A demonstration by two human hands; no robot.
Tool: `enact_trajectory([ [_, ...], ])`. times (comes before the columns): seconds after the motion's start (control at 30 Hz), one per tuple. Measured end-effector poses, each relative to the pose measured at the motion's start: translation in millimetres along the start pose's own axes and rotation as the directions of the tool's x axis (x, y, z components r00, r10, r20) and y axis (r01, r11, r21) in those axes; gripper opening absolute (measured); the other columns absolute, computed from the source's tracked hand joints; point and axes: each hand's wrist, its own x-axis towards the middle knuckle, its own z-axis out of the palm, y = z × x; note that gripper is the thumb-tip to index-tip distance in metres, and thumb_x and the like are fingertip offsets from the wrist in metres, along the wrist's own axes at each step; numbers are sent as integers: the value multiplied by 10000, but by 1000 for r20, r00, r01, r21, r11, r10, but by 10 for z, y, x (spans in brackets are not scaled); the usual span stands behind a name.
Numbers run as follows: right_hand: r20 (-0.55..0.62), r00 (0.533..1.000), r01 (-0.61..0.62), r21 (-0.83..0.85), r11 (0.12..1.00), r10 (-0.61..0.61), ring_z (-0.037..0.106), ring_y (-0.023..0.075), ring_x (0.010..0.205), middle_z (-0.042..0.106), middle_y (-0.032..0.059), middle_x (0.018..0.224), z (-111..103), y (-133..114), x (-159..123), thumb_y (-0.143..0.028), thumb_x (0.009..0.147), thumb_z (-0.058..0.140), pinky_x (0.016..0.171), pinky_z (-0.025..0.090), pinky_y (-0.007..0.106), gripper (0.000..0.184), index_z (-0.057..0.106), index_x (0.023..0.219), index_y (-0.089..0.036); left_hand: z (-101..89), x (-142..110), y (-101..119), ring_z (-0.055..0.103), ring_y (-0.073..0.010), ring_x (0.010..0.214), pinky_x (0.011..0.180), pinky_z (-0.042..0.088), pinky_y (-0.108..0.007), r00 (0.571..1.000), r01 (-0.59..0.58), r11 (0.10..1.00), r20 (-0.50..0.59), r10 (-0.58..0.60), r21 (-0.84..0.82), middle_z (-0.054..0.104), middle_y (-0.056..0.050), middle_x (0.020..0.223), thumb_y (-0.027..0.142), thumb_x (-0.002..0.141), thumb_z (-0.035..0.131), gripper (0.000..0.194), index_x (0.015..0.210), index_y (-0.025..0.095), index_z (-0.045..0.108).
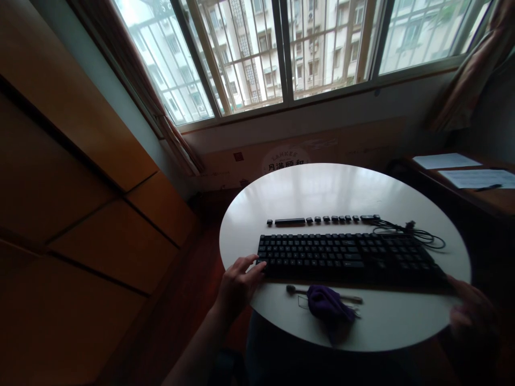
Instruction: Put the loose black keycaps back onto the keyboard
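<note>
A black computer keyboard [314, 252] lies across the round white table. My left hand [241, 281] grips its left end, thumb on the near corner and fingers at the side edge. At the far end, my right hand [470, 308] is dark and slightly blurred, its fingertips closed on the near right corner. Behind the keyboard stands a row of loose black keycaps [325, 219], including a long space bar [289, 221]. The coiled keyboard cable [414, 233] lies at the back right. In front rest a purple cloth [325, 303] and a brush [291, 290] with a thin handle, partly under the cloth.
The round white table [322, 187] has its curved edge close to my body. A thin wire tool [302, 303] pokes out beside the cloth. At right, a wooden desk [499, 199] bears papers [478, 178] and a pen [488, 187]. Wooden cabinets [80, 214] stand left.
</note>
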Motion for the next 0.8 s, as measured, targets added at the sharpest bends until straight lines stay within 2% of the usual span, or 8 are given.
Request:
enact_trajectory([
  [0.2, -1, 998, 68, -40, 997, -68, 562, 341, 1316, 637, 109, 1319, -2, 46, 2, -148, 874, 387, 1064, 486, 568, 313, 582, 1098, -245, -19, 44, -1, 677, -235, 932, 702, 592, -344, 994, -102, 991, 47, 99, 84, 721, -100, 1127, 193, 993, 552, 228, 1155, 191, 712],
  [0.33, 11, 997, 78, -34, 996, -78, 551, 328, 1331, 627, 91, 1336, -5, 21, 12, -139, 871, 384, 1083, 470, 569, 276, 573, 1034, -257, -51, 55, 49, 679, -242, 940, 700, 591, -355, 994, -74, 986, 92, 60, 152, 720, -109, 1183, 212, 994, 554, 246, 1182, 190, 711],
  [0.47, 22, 999, 24, -35, 999, -23, 554, 330, 1321, 640, 97, 1288, -20, -3, 33, -145, 873, 371, 1070, 477, 577, 255, 563, 1000, -255, -130, 74, 171, 674, -272, 993, 688, 588, -375, 973, -85, 948, 232, 12, 307, 678, -139, 1303, 87, 964, 489, 356, 1254, 150, 686],
  [0.6, 30, 997, 74, -44, 996, -73, 594, 339, 1262, 652, 67, 1224, -34, 43, 12, -170, 855, 427, 1014, 514, 566, 126, 503, 872, -269, -179, 87, 315, 666, -305, 1056, 687, 588, -396, 930, -166, 889, 368, -2, 426, 630, -165, 1381, -22, 907, 407, 490, 1317, 97, 647],
  [0.67, 37, 998, 45, -40, 998, -44, 582, 349, 1273, 645, 76, 1236, -30, 53, 1, -180, 864, 426, 1007, 514, 569, 162, 535, 940, -273, -167, 76, 381, 659, -324, 1088, 689, 589, -404, 909, -186, 873, 417, -22, 451, 610, -179, 1403, -25, 904, 398, 507, 1337, 88, 635],
  [0.8, 24, 1000, -14, -32, 999, 15, 572, 366, 1282, 642, 126, 1253, -9, -6, 38, -190, 898, 386, 1012, 507, 576, 398, 555, 1254, -250, -128, 41, 455, 633, -355, 1160, 758, 595, -438, 886, -154, 883, 457, -75, 444, 568, -224, 1433, -32, 888, 412, 525, 1369, 49, 604],
])
